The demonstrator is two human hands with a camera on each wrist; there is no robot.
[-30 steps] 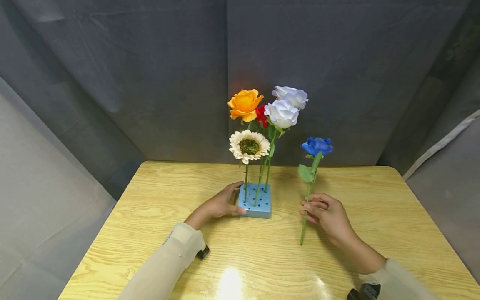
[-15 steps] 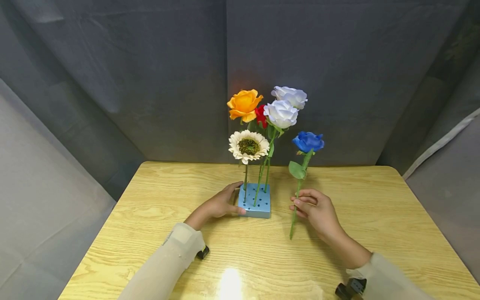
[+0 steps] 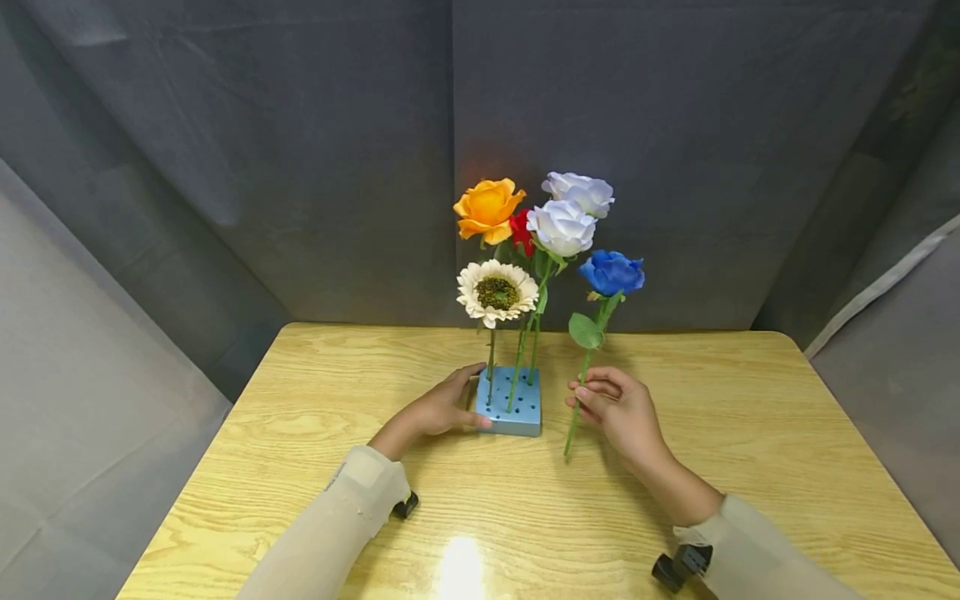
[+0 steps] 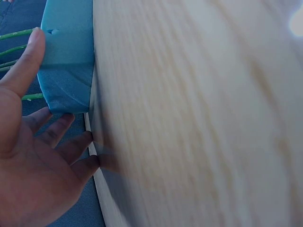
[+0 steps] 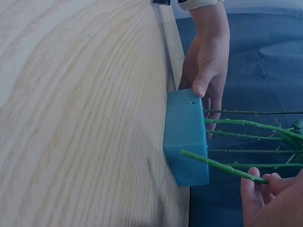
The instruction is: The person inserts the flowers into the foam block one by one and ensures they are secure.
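Note:
My left hand (image 3: 435, 406) holds the left end of a light blue block (image 3: 528, 425) with holes in its top. Its thumb lies at the front top edge and its other fingers reach round the left side. Between thumb and fingertips my right hand (image 3: 626, 417) pinches the green stem of a blue artificial rose (image 3: 612, 272). That stem's bare lower end (image 5: 194, 155) overlaps the block in the right wrist view. Standing in the block are an orange rose (image 3: 489, 210), a cream sunflower (image 3: 497, 293), two whitish roses (image 3: 562, 227) and a partly hidden red flower (image 3: 522, 232).
The block stands on a wood-grain table (image 3: 322, 500), toward its far edge. A dark grey curtain (image 3: 337, 167) hangs behind the table, and paler cloth (image 3: 97, 400) hangs at the left side.
My right hand has carried the blue rose leftward and slightly up, closer to the block. The left hand and the block have stayed in place.

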